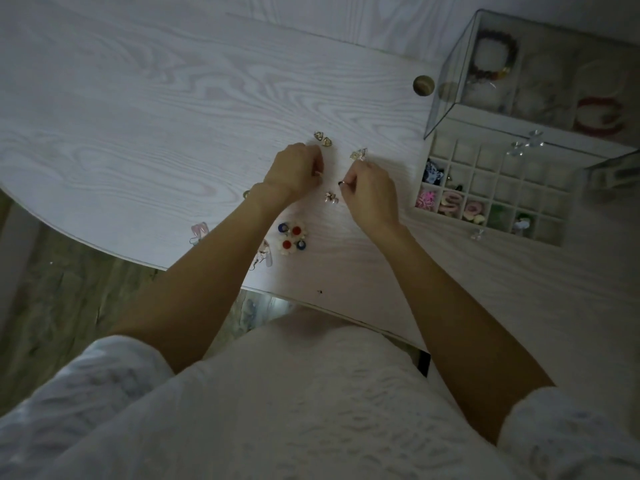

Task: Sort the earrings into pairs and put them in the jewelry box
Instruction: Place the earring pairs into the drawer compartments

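Nearest us, flower earrings [292, 237] lie loose on the table [138, 98]. Beyond them our left hand [296, 171] and right hand [372, 188] sit close together, each pinching something tiny we cannot identify. These pieces look light and snaggy, best lifted by the hook. The jewelry box [491, 188] waits open, farther right.

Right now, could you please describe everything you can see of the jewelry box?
The jewelry box stands on the white wood-grain table, to the right of both hands, touching neither. Its lower tray, pulled toward the person, is a pale grid of small square compartments; several near-left ones hold colourful pieces, the others look empty. Above sits a clear-walled upper section holding a beaded bracelet and a red ring-shaped piece.
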A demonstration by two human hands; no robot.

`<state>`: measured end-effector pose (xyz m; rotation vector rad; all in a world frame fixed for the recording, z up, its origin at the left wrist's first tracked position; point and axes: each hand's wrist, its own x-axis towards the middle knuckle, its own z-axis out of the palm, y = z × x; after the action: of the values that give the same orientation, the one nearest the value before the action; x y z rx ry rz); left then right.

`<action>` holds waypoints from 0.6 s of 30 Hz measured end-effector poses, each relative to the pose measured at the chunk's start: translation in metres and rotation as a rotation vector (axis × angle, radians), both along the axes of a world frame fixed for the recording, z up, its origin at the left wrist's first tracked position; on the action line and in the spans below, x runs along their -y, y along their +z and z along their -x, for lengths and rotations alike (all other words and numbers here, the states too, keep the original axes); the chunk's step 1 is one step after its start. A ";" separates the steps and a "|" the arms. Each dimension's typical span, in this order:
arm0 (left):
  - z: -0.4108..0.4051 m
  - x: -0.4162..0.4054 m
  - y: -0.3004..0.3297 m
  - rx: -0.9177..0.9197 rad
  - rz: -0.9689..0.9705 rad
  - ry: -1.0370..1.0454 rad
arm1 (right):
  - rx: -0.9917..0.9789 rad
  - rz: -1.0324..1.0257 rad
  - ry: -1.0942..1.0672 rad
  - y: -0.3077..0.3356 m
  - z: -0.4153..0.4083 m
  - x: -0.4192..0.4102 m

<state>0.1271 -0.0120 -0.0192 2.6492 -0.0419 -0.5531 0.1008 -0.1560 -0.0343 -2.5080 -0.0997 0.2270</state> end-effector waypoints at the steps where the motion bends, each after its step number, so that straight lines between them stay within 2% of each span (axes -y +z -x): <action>1: 0.001 0.002 0.001 0.001 -0.026 -0.028 | -0.005 -0.023 -0.001 0.002 0.006 0.005; 5: 0.008 0.019 0.008 0.129 -0.170 -0.154 | 0.020 -0.142 -0.068 0.016 0.034 0.037; 7: 0.011 0.035 0.014 0.231 -0.070 -0.179 | 0.013 -0.203 -0.153 0.023 0.044 0.059; 9: 0.013 0.061 0.021 0.299 0.113 -0.208 | 0.022 -0.254 -0.261 0.030 0.046 0.087; 13: 0.008 0.121 0.023 0.276 0.365 -0.174 | 0.073 -0.268 -0.382 0.030 0.030 0.130; 18: -0.006 0.185 0.016 0.209 0.308 -0.187 | 0.090 -0.160 -0.488 0.026 0.011 0.163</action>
<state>0.1335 -0.1969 -0.0034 2.4019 -0.4072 -0.2971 0.0893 -0.3192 -0.0079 -2.2984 0.4368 -0.0918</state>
